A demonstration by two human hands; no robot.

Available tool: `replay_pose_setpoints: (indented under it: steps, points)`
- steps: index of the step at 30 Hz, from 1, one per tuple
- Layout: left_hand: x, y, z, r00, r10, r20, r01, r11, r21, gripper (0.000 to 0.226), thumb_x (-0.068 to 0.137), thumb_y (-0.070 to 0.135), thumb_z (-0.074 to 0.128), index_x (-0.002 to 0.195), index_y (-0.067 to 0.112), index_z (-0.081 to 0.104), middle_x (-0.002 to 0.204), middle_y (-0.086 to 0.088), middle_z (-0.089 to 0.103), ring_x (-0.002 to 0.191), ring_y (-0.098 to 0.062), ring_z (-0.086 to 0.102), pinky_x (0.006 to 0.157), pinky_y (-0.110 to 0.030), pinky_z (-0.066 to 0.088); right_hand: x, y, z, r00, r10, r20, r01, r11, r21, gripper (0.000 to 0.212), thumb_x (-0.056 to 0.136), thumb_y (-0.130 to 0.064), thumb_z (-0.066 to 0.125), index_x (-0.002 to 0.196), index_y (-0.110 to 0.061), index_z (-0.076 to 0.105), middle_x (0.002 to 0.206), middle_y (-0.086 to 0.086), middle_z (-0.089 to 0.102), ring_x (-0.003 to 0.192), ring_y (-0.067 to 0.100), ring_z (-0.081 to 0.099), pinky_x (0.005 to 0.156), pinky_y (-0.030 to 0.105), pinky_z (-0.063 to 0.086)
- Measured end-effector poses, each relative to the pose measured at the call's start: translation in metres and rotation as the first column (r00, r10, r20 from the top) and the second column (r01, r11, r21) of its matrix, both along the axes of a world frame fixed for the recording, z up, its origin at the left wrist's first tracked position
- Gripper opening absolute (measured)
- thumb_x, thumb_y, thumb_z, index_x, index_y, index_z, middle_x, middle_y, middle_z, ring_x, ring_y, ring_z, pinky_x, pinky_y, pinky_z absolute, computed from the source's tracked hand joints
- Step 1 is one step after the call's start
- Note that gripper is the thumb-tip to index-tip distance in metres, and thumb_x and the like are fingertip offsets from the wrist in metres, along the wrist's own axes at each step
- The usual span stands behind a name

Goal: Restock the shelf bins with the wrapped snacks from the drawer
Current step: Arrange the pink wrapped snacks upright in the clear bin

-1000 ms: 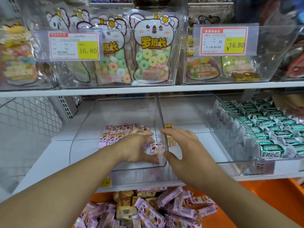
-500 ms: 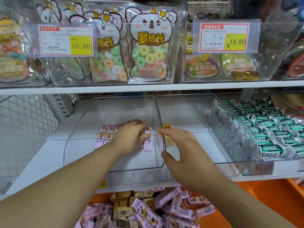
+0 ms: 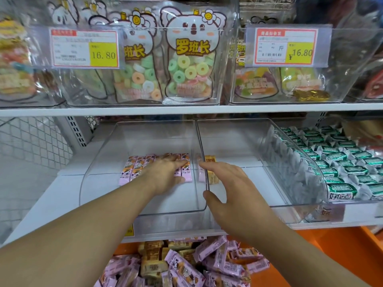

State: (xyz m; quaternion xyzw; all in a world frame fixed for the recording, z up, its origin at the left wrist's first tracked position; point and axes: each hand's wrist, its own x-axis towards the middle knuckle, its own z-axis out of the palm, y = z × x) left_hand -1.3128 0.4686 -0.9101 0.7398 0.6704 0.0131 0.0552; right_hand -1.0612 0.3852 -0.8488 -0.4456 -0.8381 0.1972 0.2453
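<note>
Two clear plastic bins sit side by side on the middle shelf. In the left bin (image 3: 103, 183) a row of pink wrapped snacks (image 3: 132, 169) lies flat, and my left hand (image 3: 165, 172) rests on them with fingers straight. The right bin (image 3: 259, 195) holds yellow wrapped snacks (image 3: 211, 177) near its left wall. My right hand (image 3: 232, 189) hovers open at the divider between the bins, thumb near the wall's front edge. Below the shelf, the orange drawer (image 3: 342, 249) holds a heap of pink and yellow wrapped snacks (image 3: 186, 264).
A third bin on the right is packed with green-and-white wrapped candies (image 3: 339, 162). The upper shelf (image 3: 186, 109) carries clear bins of bagged ring gummies (image 3: 186, 59) with yellow price tags (image 3: 85, 49). White wire mesh (image 3: 31, 141) closes the left side.
My left hand slid the last pink snack back into the row and now lies flat over it. My right hand stayed at the divider.
</note>
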Motion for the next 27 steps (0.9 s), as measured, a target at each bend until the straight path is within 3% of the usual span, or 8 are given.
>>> replay_pose_setpoints:
  steps: [8, 14, 18, 21, 23, 25, 27]
  points:
    - [-0.002, -0.012, 0.007, 0.99, 0.057, 0.128, -0.052, 0.998, -0.044, 0.077, 0.1, 0.062, 0.052, 0.165, 0.033, 0.023, 0.172, -0.006, 0.019, 0.158, -0.032, 0.018, 0.128, -0.045, 0.021, 0.001, 0.0, -0.001, 1.0, 0.006, 0.006, -0.006, 1.0, 0.01, 0.061, 0.104, -0.033, 0.06, 0.156, -0.05, 0.033, 0.157, -0.032, 0.034, 0.148, -0.007, 0.019, 0.11, 0.008, 0.014]
    - [-0.01, -0.043, 0.021, 0.956, 0.07, 0.286, -0.077, 0.997, 0.012, 0.065, 0.101, 0.062, 0.048, 0.161, 0.041, 0.032, 0.172, 0.004, 0.022, 0.158, -0.023, 0.023, 0.128, -0.038, 0.021, 0.009, -0.004, -0.002, 0.999, 0.034, 0.006, -0.035, 0.999, 0.011, 0.064, 0.105, -0.036, 0.06, 0.158, -0.053, 0.028, 0.158, -0.028, 0.038, 0.149, 0.001, 0.022, 0.12, 0.022, 0.023]
    - [0.004, -0.088, 0.039, 0.929, 0.046, 0.368, -0.082, 0.993, 0.083, 0.061, 0.102, 0.063, 0.045, 0.159, 0.043, 0.035, 0.17, 0.009, 0.024, 0.157, -0.015, 0.022, 0.128, -0.035, 0.018, 0.018, -0.017, 0.003, 0.999, 0.039, 0.003, -0.039, 0.999, 0.017, 0.062, 0.103, -0.035, 0.063, 0.157, -0.05, 0.035, 0.155, -0.022, 0.043, 0.148, 0.004, 0.028, 0.117, 0.019, 0.029]
    - [0.025, -0.133, 0.054, 0.893, -0.043, 0.447, -0.085, 0.961, 0.263, 0.052, 0.104, 0.051, 0.053, 0.154, 0.038, 0.047, 0.159, 0.017, 0.04, 0.15, -0.006, 0.032, 0.125, -0.027, 0.021, 0.03, -0.034, 0.007, 0.999, 0.039, -0.007, -0.039, 0.999, -0.012, 0.06, 0.103, -0.033, 0.064, 0.156, -0.045, 0.039, 0.146, -0.017, 0.047, 0.137, 0.004, 0.04, 0.101, 0.007, 0.038]
    - [0.043, -0.166, 0.058, 0.874, -0.08, 0.48, -0.113, 0.926, 0.361, 0.044, 0.103, 0.043, 0.058, 0.146, 0.034, 0.057, 0.149, 0.019, 0.051, 0.141, -0.003, 0.042, 0.12, -0.027, 0.031, 0.039, -0.048, 0.005, 0.999, 0.034, 0.028, -0.033, 0.999, -0.014, 0.06, 0.103, -0.033, 0.064, 0.157, -0.042, 0.039, 0.141, -0.015, 0.049, 0.128, 0.004, 0.047, 0.102, 0.013, 0.038]
    - [0.058, -0.195, 0.051, 0.854, -0.087, 0.514, -0.126, 0.922, 0.367, 0.038, 0.102, 0.044, 0.058, 0.139, 0.036, 0.061, 0.141, 0.02, 0.055, 0.131, -0.002, 0.048, 0.112, -0.026, 0.037, 0.048, -0.063, 0.001, 0.998, 0.042, 0.049, -0.042, 0.999, -0.014, 0.059, 0.102, -0.031, 0.065, 0.156, -0.036, 0.041, 0.141, -0.012, 0.049, 0.125, 0.005, 0.048, 0.106, 0.02, 0.041]
    - [0.07, -0.219, 0.033, 0.847, -0.084, 0.525, -0.097, 0.946, 0.308, 0.036, 0.102, 0.043, 0.059, 0.136, 0.034, 0.062, 0.133, 0.018, 0.057, 0.123, -0.001, 0.05, 0.104, -0.021, 0.038, 0.056, -0.075, -0.008, 0.998, 0.036, 0.051, -0.038, 0.999, 0.036, 0.054, 0.101, -0.026, 0.068, 0.151, -0.028, 0.048, 0.142, -0.009, 0.049, 0.128, 0.007, 0.046, 0.107, 0.019, 0.038]
